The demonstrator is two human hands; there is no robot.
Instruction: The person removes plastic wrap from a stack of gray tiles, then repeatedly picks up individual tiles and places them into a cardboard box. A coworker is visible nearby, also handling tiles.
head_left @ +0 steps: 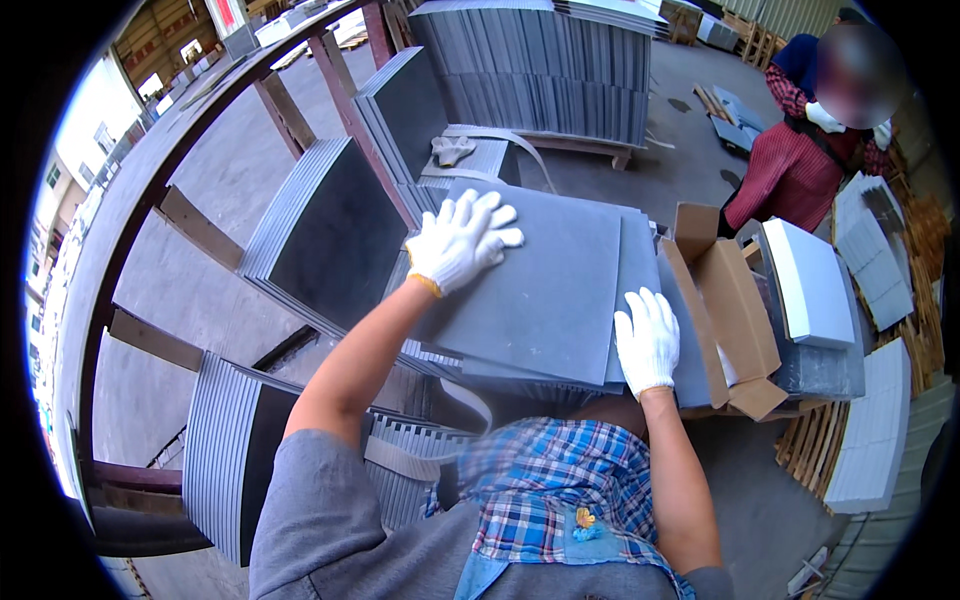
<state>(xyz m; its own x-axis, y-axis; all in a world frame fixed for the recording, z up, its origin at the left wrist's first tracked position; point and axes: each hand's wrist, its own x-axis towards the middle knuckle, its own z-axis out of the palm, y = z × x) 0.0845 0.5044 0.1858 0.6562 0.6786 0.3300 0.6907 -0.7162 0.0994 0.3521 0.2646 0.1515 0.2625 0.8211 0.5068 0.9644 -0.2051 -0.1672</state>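
We press our gloved left hand [462, 240] and right hand [647, 338], fingers spread flat, on the top grey tile [545, 290] of a stack. Just right, an open brown cardboard box [735, 305] holds a pale tile [812, 282].

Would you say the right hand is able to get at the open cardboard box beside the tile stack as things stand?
Probably yes. The right hand rests on the near right corner of the top grey tile, and the cardboard box stands open just to its right, with nothing between them.
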